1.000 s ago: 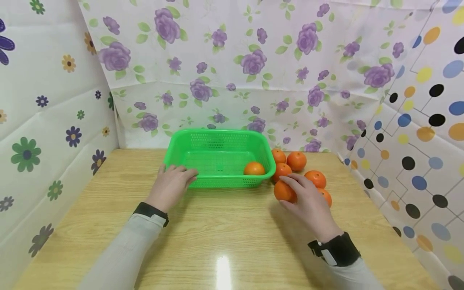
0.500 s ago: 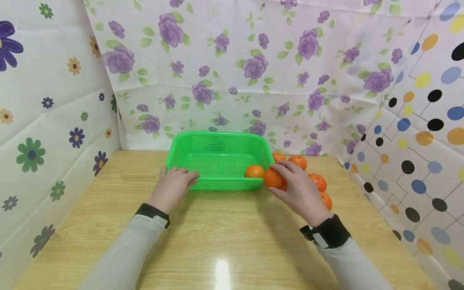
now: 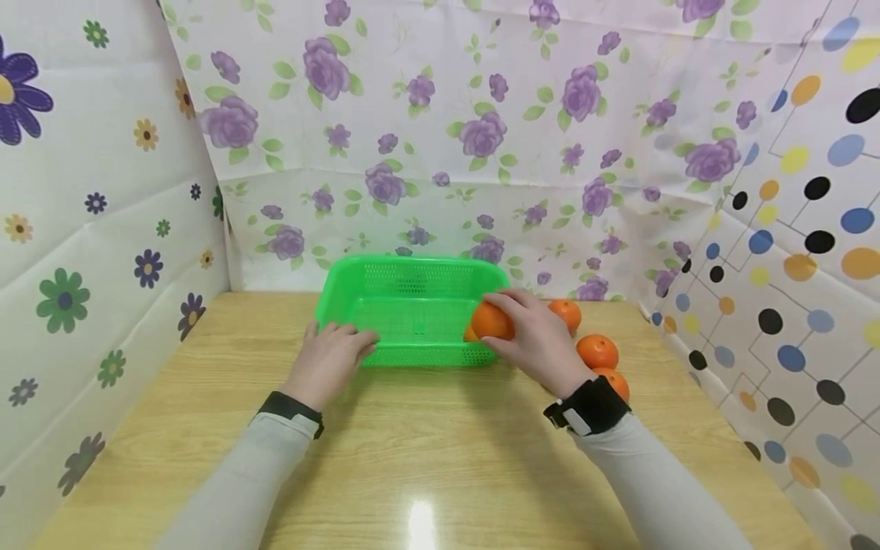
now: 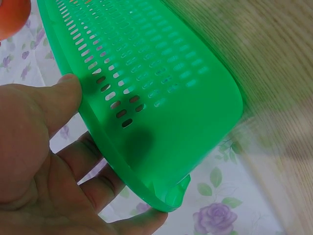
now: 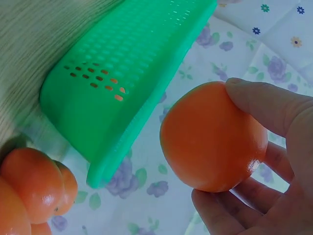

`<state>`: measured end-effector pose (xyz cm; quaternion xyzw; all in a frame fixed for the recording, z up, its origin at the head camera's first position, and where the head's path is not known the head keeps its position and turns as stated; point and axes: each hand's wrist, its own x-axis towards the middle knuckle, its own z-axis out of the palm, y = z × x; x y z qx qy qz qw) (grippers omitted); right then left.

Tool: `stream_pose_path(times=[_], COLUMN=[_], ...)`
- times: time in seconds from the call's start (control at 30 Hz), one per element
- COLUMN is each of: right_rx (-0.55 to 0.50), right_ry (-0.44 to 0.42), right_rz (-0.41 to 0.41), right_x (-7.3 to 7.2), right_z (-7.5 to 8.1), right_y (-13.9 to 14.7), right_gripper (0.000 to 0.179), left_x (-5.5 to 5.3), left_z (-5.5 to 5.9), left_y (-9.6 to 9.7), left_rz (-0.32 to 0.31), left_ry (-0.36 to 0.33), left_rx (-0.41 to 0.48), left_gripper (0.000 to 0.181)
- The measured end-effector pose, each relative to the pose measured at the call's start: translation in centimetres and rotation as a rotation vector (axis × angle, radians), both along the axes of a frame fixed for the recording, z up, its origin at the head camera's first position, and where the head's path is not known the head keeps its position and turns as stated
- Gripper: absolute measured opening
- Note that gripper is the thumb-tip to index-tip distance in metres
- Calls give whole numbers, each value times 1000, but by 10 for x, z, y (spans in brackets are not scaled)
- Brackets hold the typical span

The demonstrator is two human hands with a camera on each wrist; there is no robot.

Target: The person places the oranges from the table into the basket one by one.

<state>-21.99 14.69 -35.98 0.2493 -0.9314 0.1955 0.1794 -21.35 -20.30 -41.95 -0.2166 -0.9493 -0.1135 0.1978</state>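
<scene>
My right hand (image 3: 541,341) holds an orange (image 3: 492,320) over the near right corner of a green plastic basket (image 3: 412,355). In the right wrist view, the thumb lies on one side of this orange (image 5: 212,137) and the fingers curl round the other. Another orange (image 3: 470,334) sits inside the basket, mostly hidden behind the held one. At the basket's near left corner, my left hand (image 3: 330,365) grips the rim. The left wrist view shows that thumb against the rim (image 4: 90,115) and the fingers on its other side.
Several oranges (image 3: 596,351) lie on the wooden table (image 3: 412,443) right of the basket, some partly hidden by the right hand. A flowered cloth (image 3: 440,153) hangs behind the basket. Patterned cloths also stand at the left and right.
The right hand has carried its orange leftward and up, from beside the other oranges on the table to over the basket's right end. My left hand has stayed at the rim.
</scene>
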Motion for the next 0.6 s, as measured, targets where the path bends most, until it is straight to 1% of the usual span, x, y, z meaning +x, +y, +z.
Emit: stream_pose_path(times=[0.27,0.43,0.6], right_rx=[-11,-17,-28], right_ry=[-54,-74,-103], right_rz=[-10,-12,0], right_x=[-9,-23,-35], right_z=[-5,-5,-5], right_y=[-13,-24,-35], right_gripper=[68,69,66], left_x=[-2,-1,0], left_z=[-2,-2,0], left_y=[1,0,0], left_rz=[-1,5,5], left_ry=[13,14,21], left_rx=[-5,2,-2], left_gripper=[18,17,17])
